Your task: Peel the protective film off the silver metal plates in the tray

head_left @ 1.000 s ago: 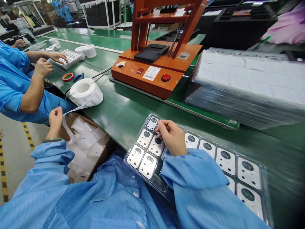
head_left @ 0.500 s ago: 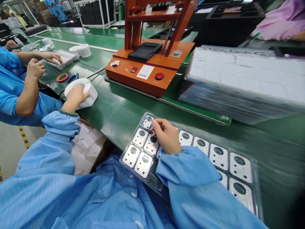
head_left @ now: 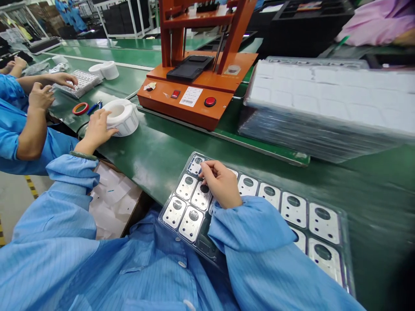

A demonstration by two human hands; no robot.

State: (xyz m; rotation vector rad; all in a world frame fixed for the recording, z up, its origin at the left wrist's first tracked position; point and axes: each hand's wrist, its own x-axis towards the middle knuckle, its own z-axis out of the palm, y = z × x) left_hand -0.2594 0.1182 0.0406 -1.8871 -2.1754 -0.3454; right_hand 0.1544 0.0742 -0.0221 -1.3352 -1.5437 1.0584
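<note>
My left hand is at the near left side of a thick roll of white labels, touching its rim with thumb and fingers apart. My right hand is over a clear plastic tray, thumb and fingertips pinched together near its upper left pockets. Whatever the pinch holds is too small or hidden to tell. Silvery plates with a large round hole and several small ones fill many pockets; one metal plate lies at the near left. The corner plate beside my fingertips has a dark blue outline.
An orange press with a red button stands behind the tray. Stacked clear trays with white pieces are at right. An orange tape ring and blue cutters lie at left, near a co-worker's hands. A box of paper scraps is below.
The label roll has shifted right and turned. My left hand has come out of its centre to its near left side, fingers spreading. My right hand stays pinched over the tray.
</note>
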